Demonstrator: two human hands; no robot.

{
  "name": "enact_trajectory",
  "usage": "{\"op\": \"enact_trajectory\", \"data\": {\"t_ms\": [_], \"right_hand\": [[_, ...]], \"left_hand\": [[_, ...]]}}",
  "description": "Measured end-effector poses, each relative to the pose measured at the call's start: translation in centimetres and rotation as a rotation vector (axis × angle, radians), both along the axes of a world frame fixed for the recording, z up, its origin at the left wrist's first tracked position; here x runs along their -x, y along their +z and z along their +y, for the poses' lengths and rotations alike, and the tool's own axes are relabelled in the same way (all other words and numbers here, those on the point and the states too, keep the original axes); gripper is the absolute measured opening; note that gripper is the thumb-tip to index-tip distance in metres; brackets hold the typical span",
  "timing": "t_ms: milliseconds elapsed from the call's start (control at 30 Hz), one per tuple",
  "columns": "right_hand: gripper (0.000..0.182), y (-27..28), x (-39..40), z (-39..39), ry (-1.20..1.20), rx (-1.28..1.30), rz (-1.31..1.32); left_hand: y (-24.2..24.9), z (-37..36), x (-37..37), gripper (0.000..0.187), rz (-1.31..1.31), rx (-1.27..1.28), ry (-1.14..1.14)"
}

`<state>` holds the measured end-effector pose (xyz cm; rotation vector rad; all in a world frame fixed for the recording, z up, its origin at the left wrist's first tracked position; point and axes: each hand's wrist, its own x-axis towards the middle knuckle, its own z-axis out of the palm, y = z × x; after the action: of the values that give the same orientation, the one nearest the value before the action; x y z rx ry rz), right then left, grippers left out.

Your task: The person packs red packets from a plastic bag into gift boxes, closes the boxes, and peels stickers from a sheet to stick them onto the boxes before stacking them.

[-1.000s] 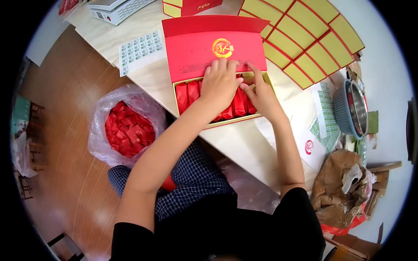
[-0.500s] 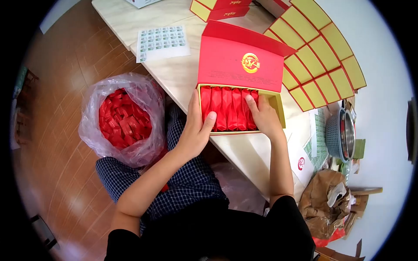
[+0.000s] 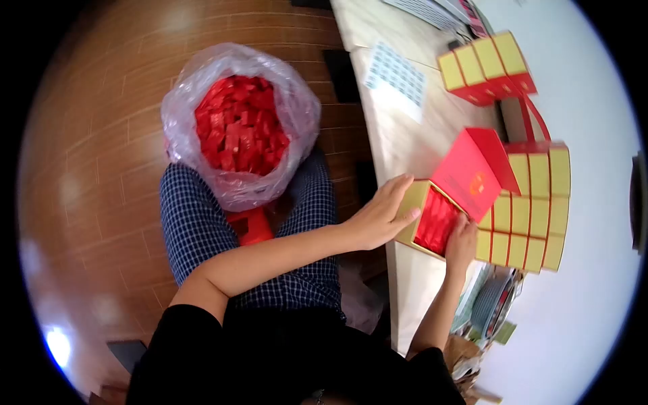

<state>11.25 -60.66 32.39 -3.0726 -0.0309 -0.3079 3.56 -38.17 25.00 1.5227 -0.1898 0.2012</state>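
An open red-and-gold gift box (image 3: 420, 191) sits tilted at the table edge, its red lid (image 3: 472, 177) raised with a gold emblem inside. Shiny red packets (image 3: 435, 219) stand in a row inside it. My left hand (image 3: 378, 217) grips the box's left side, fingers along the wall and thumb at the rim. At the opposite end, my right hand (image 3: 461, 246) is closed over the box edge beside the packets, and some of its fingertips are hidden.
A clear plastic bag (image 3: 177, 115) of red packets (image 3: 239, 128) stands before my knees. Stacked yellow-and-red boxes (image 3: 538, 209) line the right side, with more boxes (image 3: 489, 64) further back. A sticker sheet (image 3: 398, 75) lies on the table (image 3: 398, 138). A grey-blue basket (image 3: 491, 304) is lower right.
My view has turned left, so the box and table appear further right. The box is seen more obliquely. Both hands stay on it, the right one curled at its end.
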Motion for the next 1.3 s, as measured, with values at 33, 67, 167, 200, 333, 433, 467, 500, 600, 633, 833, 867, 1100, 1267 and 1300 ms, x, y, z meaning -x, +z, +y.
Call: {"op": "enact_trajectory", "data": {"t_ms": [33, 67, 167, 200, 333, 433, 467, 500, 600, 633, 833, 867, 1100, 1267, 1300], "right_hand": [[0.043, 1.1, 1.0, 2.1, 0.010, 0.108, -0.098], [0.039, 1.8, 1.8, 4.3, 0.117, 0.046, -0.218], [0.026, 2.3, 4.3, 12.6, 0.405, -0.206, -0.328], [0.025, 0.6, 4.6, 14.8, 0.524, -0.431, -0.240], [0.026, -7.4, 4.1, 26.6, 0.833, -0.454, 0.182], [0.028, -16.2, 1.9, 31.9, 0.893, -0.372, 0.384], [0.028, -19.1, 1.2, 33.2, 0.940, -0.359, 0.422], [0.028, -22.2, 0.5, 34.1, 1.008, -0.278, 0.403], [0.028, -29.7, -1.1, 36.2, 0.912, -0.230, 0.660], [0.031, -32.4, -1.8, 36.4, 0.828, -0.237, 0.785], [0.070, -44.1, -4.8, 35.7, 0.575, -0.099, 0.694], [0.081, -45.0, -5.3, 35.8, 0.532, -0.051, 0.667], [0.103, -50.2, -8.4, 37.4, 0.205, 0.298, 0.738], [0.064, -47.7, -10.5, 38.3, 0.126, 0.207, 0.785], [0.057, -47.1, -10.7, 38.0, 0.148, 0.080, 0.758]], "left_hand": [[-0.2, 1.8, 0.0, 0.054, -0.052, -0.020, 0.150], [-0.7, 3.9, 0.0, 0.046, -0.008, 0.000, 0.229], [-3.4, 9.8, 0.2, 0.028, 0.113, 0.197, 0.456], [-4.1, 11.5, 0.5, 0.027, 0.134, 0.237, 0.492], [-8.2, 18.5, 1.5, 0.023, 0.172, 0.278, 0.678], [-12.2, 24.9, 2.1, 0.025, 0.166, 0.360, 0.854], [-13.5, 27.4, 2.4, 0.026, 0.202, 0.376, 0.913], [-14.7, 29.6, 2.7, 0.026, 0.238, 0.392, 0.969], [-17.3, 34.5, 2.4, 0.022, 0.336, 0.500, 1.131], [-18.1, 35.4, 1.8, 0.022, 0.360, 0.515, 1.134], [-22.9, 35.8, -2.4, 0.029, 0.525, 0.666, 0.862], [-23.0, 35.7, -2.7, 0.029, 0.614, 0.721, 0.799], [-23.0, 36.3, -3.0, 0.031, 0.696, 0.899, 0.837], [-23.4, 36.5, -2.8, 0.032, 0.702, 0.945, 0.821], [-23.5, 36.4, -2.8, 0.032, 0.696, 0.950, 0.814]]}}
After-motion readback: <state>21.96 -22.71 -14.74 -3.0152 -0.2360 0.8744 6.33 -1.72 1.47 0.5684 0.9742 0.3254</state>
